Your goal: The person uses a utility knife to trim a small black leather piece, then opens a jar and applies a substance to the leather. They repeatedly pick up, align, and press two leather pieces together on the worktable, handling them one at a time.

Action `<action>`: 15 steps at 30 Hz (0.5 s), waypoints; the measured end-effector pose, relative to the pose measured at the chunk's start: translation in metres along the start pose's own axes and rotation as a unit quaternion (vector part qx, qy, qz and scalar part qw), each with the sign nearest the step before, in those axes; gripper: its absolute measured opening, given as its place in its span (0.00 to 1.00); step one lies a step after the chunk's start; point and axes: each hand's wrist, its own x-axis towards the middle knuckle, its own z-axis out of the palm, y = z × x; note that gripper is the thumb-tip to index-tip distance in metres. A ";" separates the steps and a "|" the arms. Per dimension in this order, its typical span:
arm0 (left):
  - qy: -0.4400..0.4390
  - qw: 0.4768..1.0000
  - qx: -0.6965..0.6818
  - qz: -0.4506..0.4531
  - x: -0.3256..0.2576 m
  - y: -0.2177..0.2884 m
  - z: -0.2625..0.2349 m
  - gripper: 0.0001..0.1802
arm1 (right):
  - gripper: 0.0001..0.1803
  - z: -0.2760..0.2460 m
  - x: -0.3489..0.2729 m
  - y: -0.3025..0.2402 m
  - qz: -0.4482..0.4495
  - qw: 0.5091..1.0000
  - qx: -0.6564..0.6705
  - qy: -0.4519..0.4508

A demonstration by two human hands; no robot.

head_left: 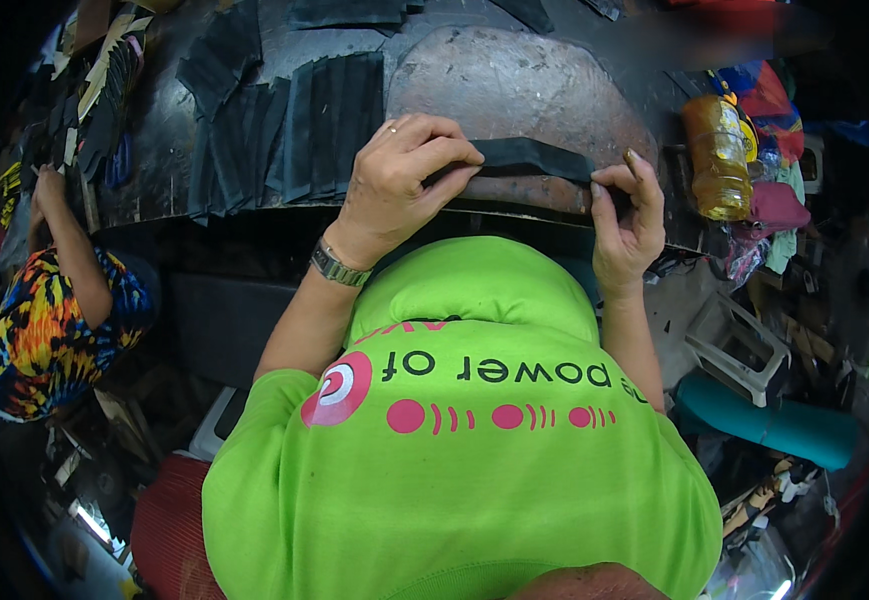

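Note:
A narrow dark strip [529, 155], perhaps leather or fabric, is stretched between my hands near the front edge of the worktable. My left hand [404, 175] pinches its left end between thumb and fingers; a metal watch is on that wrist. At the strip's right end, my right hand [630, 215] grips it with thumb and forefinger, the other fingers curled. Beneath the strip lies a worn, rounded brownish board [514, 85]. Left of it, several similar dark strips [329, 125] rest in overlapping rows.
A yellow plastic jar [718, 160] stands at the table's right end beside coloured cloths [769, 110]. Off to the left, another person in a bright patterned shirt [59, 325] works at the table. A grey plastic stool [739, 345] and a teal roll [769, 420] are at lower right.

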 end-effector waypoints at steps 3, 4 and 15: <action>-0.011 1.000 -0.001 0.000 0.000 0.002 -0.001 0.11 | 0.30 -0.001 -0.006 0.006 -0.032 0.998 -0.047 -0.003; -0.012 1.000 0.001 -0.002 0.000 0.002 -0.001 0.11 | 0.31 -0.001 -0.005 0.008 -0.048 0.997 -0.056 -0.004; -0.015 1.000 -0.017 -0.009 -0.001 0.002 -0.003 0.10 | 0.33 -0.001 -0.006 0.007 -0.062 0.998 -0.017 0.012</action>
